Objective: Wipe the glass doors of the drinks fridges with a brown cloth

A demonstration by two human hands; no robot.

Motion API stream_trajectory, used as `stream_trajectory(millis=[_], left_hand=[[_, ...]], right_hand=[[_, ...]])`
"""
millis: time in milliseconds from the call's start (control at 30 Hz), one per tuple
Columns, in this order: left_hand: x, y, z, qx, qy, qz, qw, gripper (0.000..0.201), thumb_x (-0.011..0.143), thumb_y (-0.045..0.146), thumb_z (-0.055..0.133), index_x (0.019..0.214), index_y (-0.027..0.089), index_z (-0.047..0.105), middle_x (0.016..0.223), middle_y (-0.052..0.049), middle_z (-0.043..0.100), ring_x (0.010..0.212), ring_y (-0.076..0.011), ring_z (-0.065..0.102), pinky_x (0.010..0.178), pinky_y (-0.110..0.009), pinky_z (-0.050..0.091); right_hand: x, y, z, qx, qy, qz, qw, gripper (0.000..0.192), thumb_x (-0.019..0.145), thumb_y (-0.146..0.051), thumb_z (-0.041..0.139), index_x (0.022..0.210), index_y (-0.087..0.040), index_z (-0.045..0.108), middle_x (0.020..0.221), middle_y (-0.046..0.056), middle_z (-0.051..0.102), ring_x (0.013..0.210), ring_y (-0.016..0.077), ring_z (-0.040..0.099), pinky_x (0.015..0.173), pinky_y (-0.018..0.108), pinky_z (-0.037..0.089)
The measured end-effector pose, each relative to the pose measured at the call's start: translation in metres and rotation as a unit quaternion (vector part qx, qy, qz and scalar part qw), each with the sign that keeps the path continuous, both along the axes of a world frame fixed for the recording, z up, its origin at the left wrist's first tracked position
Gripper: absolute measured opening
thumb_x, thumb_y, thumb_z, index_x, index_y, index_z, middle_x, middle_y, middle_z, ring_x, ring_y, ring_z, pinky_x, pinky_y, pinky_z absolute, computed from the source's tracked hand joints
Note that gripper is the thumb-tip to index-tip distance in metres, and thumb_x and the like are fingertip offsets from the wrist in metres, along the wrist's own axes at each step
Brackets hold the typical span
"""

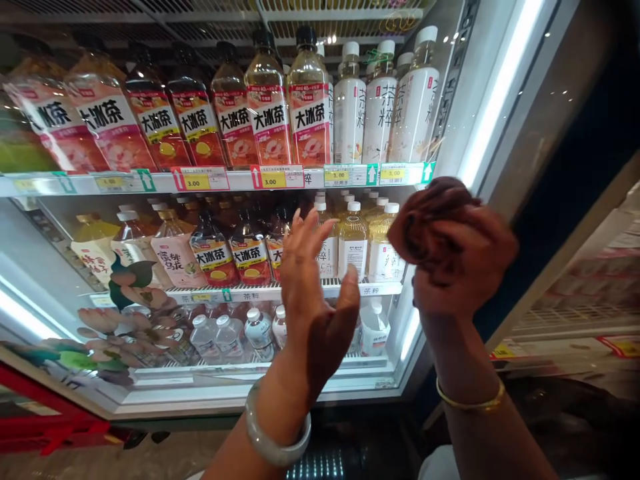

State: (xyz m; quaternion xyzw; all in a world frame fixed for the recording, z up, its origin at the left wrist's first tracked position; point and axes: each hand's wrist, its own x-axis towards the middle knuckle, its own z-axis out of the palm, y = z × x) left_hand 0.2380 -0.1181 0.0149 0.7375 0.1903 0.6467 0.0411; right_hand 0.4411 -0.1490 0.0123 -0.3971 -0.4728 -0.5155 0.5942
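Nearest the lens, a pale jade-coloured bangle (278, 437) rings the left wrist and a thin gold bangle (470, 402) the right. The left hand (316, 293) is raised with fingers spread and holds nothing, in front of the middle shelf of an open glass-fronted drinks cooler (450, 167). The right hand (463, 267) is clenched round a crumpled dark brown cloth (425, 213), up beside the cooler's lit right edge and just apart from the left hand.

On the top shelf stand tall clear plastic bottles of amber and dark tea with red-and-white labels (265, 107) reading 大冰茶; right of them, white-wrapped bottles with white caps (380, 107) show 茶粹. Price tags on the shelf rail (273, 179) read 3.00.

On the middle shelf, smaller 大冰茶 bottles (213, 257) stand behind the left hand's fingers, which partly hide the pale yellow white-capped tea bottles (353, 243) beside them. A pink-labelled bottle (175, 250) sits further left; its writing is too distorted to read.

Below, clear water bottles with white caps (225, 337) stand in a row.
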Motion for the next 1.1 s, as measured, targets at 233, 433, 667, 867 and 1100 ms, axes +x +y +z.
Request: stream_trajectory(millis=[233,433,667,867,1100], left_hand=[[0.012,0.022,-0.022,0.069,0.127,0.074,0.987,0.079,0.104,0.036,0.051,0.169,0.025,0.007,0.178,-0.008,0.007,0.165,-0.027,-0.006,0.134,-0.055,-0.004],[0.019,0.019,-0.021,0.052,0.101,0.069,0.991,0.074,0.104,0.02,0.037,0.169,0.03,0.002,0.178,-0.002,0.004,0.165,-0.0258,-0.004,0.134,-0.056,-0.003],[0.027,0.027,-0.03,0.073,0.134,0.145,0.978,0.084,0.101,0.035,0.054,0.169,0.023,0.005,0.177,-0.006,-0.001,0.165,-0.0261,-0.01,0.134,-0.051,-0.007],[0.028,0.027,-0.031,0.075,0.133,0.157,0.976,0.083,0.099,0.027,0.051,0.169,0.022,0.007,0.177,-0.007,0.001,0.165,-0.0271,-0.009,0.134,-0.054,-0.006],[0.031,0.023,-0.029,0.07,0.133,0.171,0.974,0.084,0.1,0.027,0.052,0.169,0.02,0.005,0.177,-0.007,-0.001,0.165,-0.0236,-0.011,0.134,-0.049,-0.009]], right_hand=[[-0.034,0.004,-0.002,-0.061,-0.017,0.036,0.997,0.033,0.091,-0.03,0.063,0.124,-0.028,0.068,0.14,0.009,0.063,0.138,0.0359,0.056,0.124,0.066,0.036],[-0.027,0.001,-0.011,-0.094,-0.107,0.042,0.989,0.011,0.093,-0.027,0.064,0.101,-0.03,0.071,0.118,-0.001,0.072,0.128,0.0278,0.063,0.122,0.059,0.041],[0.001,-0.004,-0.002,-0.019,0.037,0.016,0.999,0.043,0.084,-0.02,0.067,0.126,-0.025,0.067,0.137,0.012,0.062,0.131,0.0371,0.059,0.114,0.066,0.047],[-0.034,0.003,-0.017,-0.079,-0.086,0.04,0.992,0.013,0.09,-0.025,0.067,0.101,-0.029,0.07,0.12,0.002,0.07,0.131,0.0308,0.061,0.119,0.061,0.044],[0.02,-0.02,-0.013,-0.044,0.044,0.009,0.998,0.037,0.079,-0.017,0.068,0.115,-0.024,0.068,0.127,0.009,0.064,0.128,0.033,0.06,0.111,0.06,0.048]])
